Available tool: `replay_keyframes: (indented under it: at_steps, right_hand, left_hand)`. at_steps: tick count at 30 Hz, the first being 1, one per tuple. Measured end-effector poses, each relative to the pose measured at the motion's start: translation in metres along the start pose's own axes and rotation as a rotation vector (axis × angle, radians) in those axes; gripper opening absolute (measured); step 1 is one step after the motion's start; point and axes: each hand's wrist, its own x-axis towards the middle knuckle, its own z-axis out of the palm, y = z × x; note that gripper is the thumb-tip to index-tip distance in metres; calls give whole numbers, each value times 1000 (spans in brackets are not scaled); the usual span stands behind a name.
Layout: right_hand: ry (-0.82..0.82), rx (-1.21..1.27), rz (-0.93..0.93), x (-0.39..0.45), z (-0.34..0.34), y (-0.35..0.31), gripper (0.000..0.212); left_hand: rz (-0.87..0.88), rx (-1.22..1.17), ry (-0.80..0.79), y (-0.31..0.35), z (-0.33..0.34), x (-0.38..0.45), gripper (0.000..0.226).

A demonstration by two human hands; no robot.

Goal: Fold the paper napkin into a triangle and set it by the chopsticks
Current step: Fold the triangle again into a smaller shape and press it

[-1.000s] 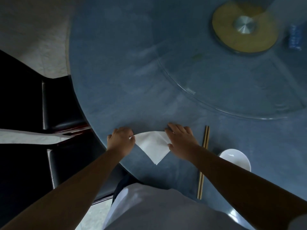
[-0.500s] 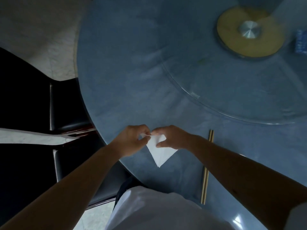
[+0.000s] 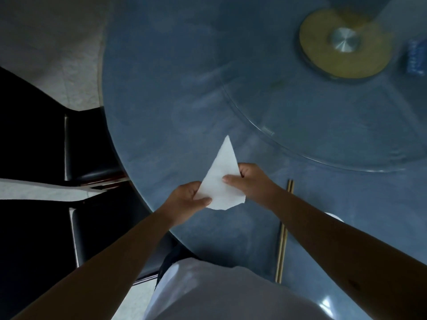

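The paper napkin (image 3: 221, 179) is already a white triangle. Its long point aims away from the person, toward the middle of the tabletop (image 3: 161, 100). Both hands hold it near the edge of the tabletop closest to the person. It looks lifted a little, but I cannot tell for sure if it touches the tabletop.

The left hand (image 3: 184, 202) pinches the near left corner, with the thumb on top of the paper. The right hand (image 3: 249, 181) holds the right side, with the thumb pressed on the top face. So each grip is closed on the napkin.

The chopsticks (image 3: 284, 229) lie just to the right, partly under the right arm. They run from the near edge toward the middle of the tabletop. A bit of a white dish (image 3: 335, 217) peeks out past the arm. A glass turntable (image 3: 346, 125) sits further in.

The folding part looks done. The step in hand seems to be putting the napkin down. Next, the hands should carry it to the right and lay it flat beside the chopsticks. The paper is thin, so it needs a soft touch or the fold may pop open.
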Motion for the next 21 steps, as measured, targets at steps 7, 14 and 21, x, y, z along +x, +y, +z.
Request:
replay_keyframes:
  at_steps: [7, 14, 21]
  right_hand:
    - [105, 121, 57, 10, -2, 9, 22]
    - [92, 140, 124, 33, 2, -6, 7]
    - [54, 64, 239, 54, 5, -5, 13]
  left_hand:
    - [-100, -216, -35, -6, -2, 9, 13]
    - [-209, -461, -59, -10, -15, 21, 13]
    - [-315, -352, -71, -16, -24, 38, 13]
